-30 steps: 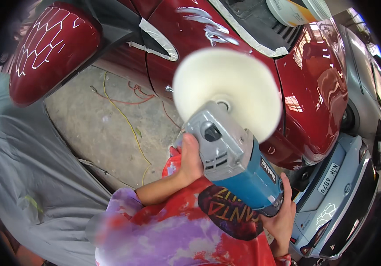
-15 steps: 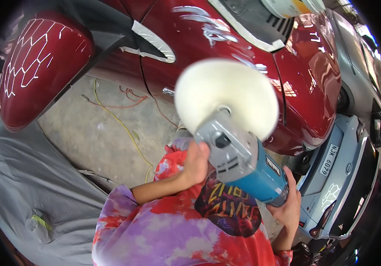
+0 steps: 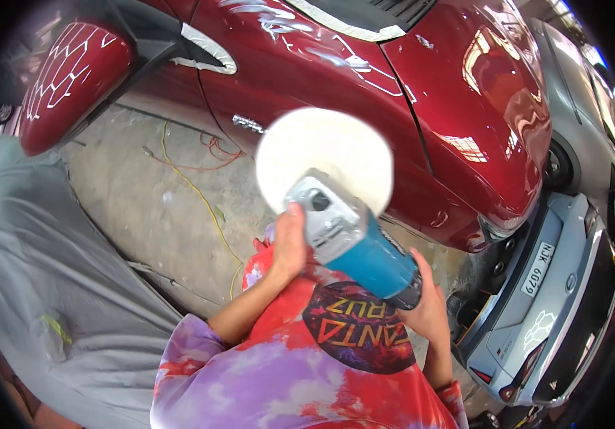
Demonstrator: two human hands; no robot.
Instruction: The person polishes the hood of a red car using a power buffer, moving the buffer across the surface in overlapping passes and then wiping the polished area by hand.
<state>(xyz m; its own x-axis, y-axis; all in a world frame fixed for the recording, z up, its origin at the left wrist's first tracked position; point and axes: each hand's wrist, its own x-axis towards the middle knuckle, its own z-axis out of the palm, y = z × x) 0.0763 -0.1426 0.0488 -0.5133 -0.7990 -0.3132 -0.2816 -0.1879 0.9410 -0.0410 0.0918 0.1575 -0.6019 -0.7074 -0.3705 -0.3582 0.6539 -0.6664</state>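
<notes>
A blue-and-grey polisher point(image 3: 368, 261) is sitting mid-scene, its round white pad point(image 3: 329, 154) facing the red car point(image 3: 475, 154) beyond; whether they are touching, I cannot tell. The left hand point(image 3: 291, 239) is closing around the polisher's left side, thumb lying along the metal head, fingers hiding underneath. The right hand point(image 3: 425, 293) is wrapping the near-right rear end, its forearm rising steeply. Farther off, pale smears point(image 3: 275, 25) are marking the panel beside masking tape point(image 3: 343, 25), so the surface is seemingly remaining part-finished.

Polisher point(image 3: 337, 223) before car point(image 3: 307, 84) (cover point(image 3: 78, 264) at left)
</notes>
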